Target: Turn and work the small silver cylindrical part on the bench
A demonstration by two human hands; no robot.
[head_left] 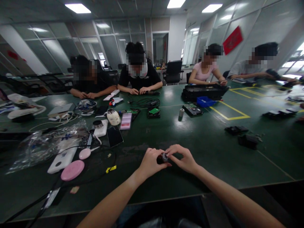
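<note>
Near the table's front edge, a small dark cylinder (164,156) with a grey ring-shaped top is between my hands. My left hand (150,162) grips it, with thumb and fingers curled around its side. From the right, my right hand (182,159) pinches at the upper rim with thumb and fingertips. Its grey end faces up toward me; most of its body is hidden by the fingers, so its exact kind cannot be made out. Beyond the hands, a small silver cylinder (181,112) stands upright on the green table (152,136).
Left of me lie a black phone (115,136), a pink disc (72,170), a white power bank (62,160), cables and a clear plastic bag (47,145). Farther off are a hard drive (193,109), a blue tray (205,101) and black parts (248,141). Several people sit opposite.
</note>
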